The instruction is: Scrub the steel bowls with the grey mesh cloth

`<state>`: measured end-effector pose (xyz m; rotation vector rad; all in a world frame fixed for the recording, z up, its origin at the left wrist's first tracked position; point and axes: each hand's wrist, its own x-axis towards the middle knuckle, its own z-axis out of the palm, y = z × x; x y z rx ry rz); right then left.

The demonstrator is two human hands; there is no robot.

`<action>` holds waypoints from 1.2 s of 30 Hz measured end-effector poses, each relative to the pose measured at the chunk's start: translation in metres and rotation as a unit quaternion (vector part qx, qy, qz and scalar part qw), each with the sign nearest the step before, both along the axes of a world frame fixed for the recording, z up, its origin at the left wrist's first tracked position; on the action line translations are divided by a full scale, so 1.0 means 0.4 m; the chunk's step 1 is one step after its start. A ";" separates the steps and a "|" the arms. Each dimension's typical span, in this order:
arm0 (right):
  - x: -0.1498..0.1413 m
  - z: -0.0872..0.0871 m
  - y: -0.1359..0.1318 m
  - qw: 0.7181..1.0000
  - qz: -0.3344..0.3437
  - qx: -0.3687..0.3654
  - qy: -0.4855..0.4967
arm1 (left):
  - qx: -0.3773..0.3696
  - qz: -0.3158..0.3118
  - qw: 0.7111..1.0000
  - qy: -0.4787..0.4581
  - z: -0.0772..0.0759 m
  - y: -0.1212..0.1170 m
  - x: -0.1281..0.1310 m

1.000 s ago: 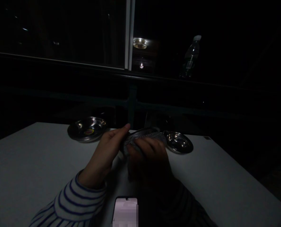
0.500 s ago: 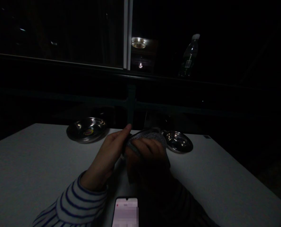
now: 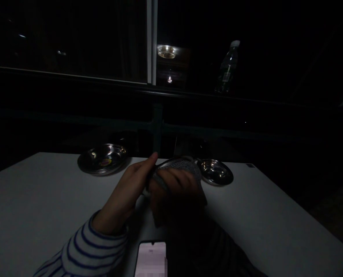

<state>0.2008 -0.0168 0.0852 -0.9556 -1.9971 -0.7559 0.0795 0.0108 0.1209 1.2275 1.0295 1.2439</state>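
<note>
In the middle of the table a metal plate (image 3: 174,160) is tilted up between my hands, mostly hidden, with only its dark curved rim showing. My left hand (image 3: 128,182) grips its left side, thumb up along the edge. My right hand (image 3: 174,188), deep in shadow, is closed on a grey checked cloth (image 3: 188,166) and presses it against the plate's inner face. A fold of the cloth shows between its fingers.
Stacked steel plates (image 3: 102,159) with a yellow sticker stand at the back left of the white table (image 3: 59,204). A shiny steel dish (image 3: 216,172) lies at the right. A lit phone (image 3: 151,256) is near me. A bottle (image 3: 228,67) stands on the dark sill.
Both hands stay on the plate and cloth, with my right hand shifted only slightly. The whole view has moved a little, and the phone screen looks slightly different.
</note>
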 end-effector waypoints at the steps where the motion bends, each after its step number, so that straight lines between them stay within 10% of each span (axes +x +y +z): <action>1: 0.007 0.004 0.002 1.000 -0.002 0.001 0.015 | -0.005 0.001 1.000 0.000 0.000 0.000 0.000; 7: 0.075 0.034 0.030 0.983 -0.069 -0.038 0.168 | -0.018 0.016 1.000 -0.006 0.011 -0.005 0.006; 15: -0.001 -0.014 0.006 1.000 0.012 0.006 -0.007 | -0.007 0.035 0.999 -0.005 -0.003 0.001 0.003; 36: 0.090 0.037 0.026 0.982 -0.017 -0.025 0.185 | -0.017 0.076 0.997 0.001 0.014 0.002 -0.004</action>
